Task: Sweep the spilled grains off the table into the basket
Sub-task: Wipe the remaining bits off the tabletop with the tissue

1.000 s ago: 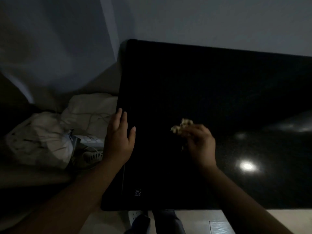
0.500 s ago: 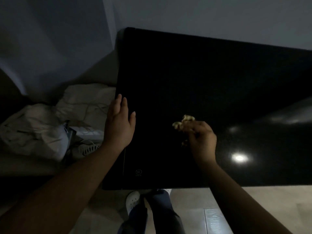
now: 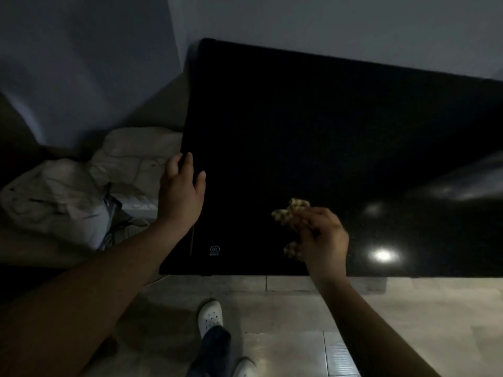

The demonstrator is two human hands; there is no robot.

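a glossy black table is set against the wall — a small pale logo is printed near its front-left corner, a glare mirrored further right.

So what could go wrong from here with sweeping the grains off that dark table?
Two likely risks. The table is black and glossy in dim light, so grains hardly show, and the pale wad pinched in the right hand may miss some. What looks like the white basket near the left hand sits mostly under crumpled cloth, so grains pushed over that edge might land on the cloth or the floor.
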